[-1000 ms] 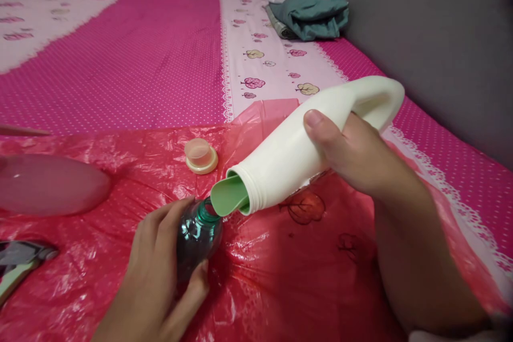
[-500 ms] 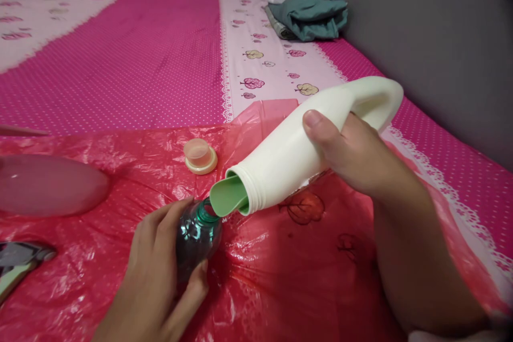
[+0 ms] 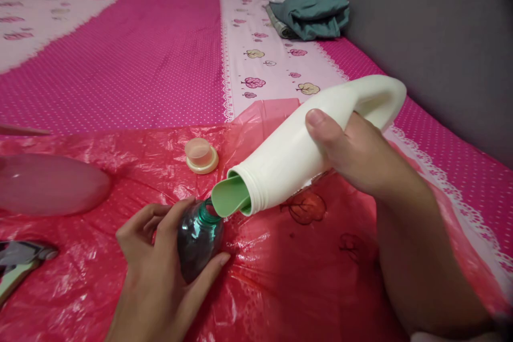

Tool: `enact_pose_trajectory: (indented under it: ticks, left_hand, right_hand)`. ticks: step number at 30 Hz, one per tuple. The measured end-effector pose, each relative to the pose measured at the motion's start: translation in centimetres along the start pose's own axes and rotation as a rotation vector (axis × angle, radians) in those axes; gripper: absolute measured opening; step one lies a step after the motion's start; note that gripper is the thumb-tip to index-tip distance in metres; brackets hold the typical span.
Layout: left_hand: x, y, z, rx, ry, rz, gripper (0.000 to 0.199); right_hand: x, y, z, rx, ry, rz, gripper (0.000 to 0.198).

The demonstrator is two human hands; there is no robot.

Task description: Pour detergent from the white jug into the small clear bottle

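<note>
My right hand (image 3: 348, 149) grips a cream-white detergent bottle (image 3: 284, 160), its thumb on the near side and its fingers through the handle. The bottle is tilted down to the left, and its green pouring spout (image 3: 230, 196) sits at the mouth of a clear bottle with a green neck (image 3: 200, 238). My left hand (image 3: 168, 256) is curved around that clear bottle, with thumb and fingers on opposite sides. Whether liquid is flowing cannot be made out. A cream cap with a translucent cup (image 3: 201, 156) lies just behind the clear bottle.
Red plastic sheeting (image 3: 132, 171) covers the near part of a pink patterned bedspread (image 3: 160, 53). At the left lie a pink translucent rounded object (image 3: 52, 184) and a grey-and-green tool (image 3: 26, 262), both partly out of view. Folded clothes (image 3: 308, 13) rest at the back by the grey wall (image 3: 420, 37).
My left hand's fingers and thumb have shifted on the clear bottle, the thumb stretching further right. The white bottle stays tilted at its mouth, nearly unmoved.
</note>
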State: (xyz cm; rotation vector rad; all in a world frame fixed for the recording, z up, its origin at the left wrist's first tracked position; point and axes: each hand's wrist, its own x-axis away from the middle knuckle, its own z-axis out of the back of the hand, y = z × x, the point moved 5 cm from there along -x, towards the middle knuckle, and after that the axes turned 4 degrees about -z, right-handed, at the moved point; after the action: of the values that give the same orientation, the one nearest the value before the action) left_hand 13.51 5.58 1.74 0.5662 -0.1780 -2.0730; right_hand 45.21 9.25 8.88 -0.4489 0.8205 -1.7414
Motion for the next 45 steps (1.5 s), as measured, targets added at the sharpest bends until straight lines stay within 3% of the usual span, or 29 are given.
enact_pose_trajectory:
  ticks: [8, 20, 27, 45]
  left_hand:
    - [-0.8, 0.4, 0.0, 0.014, 0.077, 0.044, 0.066]
    - [-0.6, 0.6, 0.1, 0.072, 0.021, 0.16, 0.068]
    - [-0.9, 0.6, 0.1, 0.008, 0.025, 0.036, 0.067]
    - [-1.1, 1.0, -0.1, 0.026, -0.005, -0.012, 0.065]
  right_hand:
    - [0.0, 0.1, 0.0, 0.007, -0.008, -0.008, 0.086]
    - [-0.1, 0.0, 0.0, 0.007, -0.009, -0.012, 0.087]
    - [-0.1, 0.0, 0.0, 0.013, 0.008, 0.007, 0.083]
    - [0.3, -0.4, 0.5, 0.046, 0.035, -0.015, 0.087]
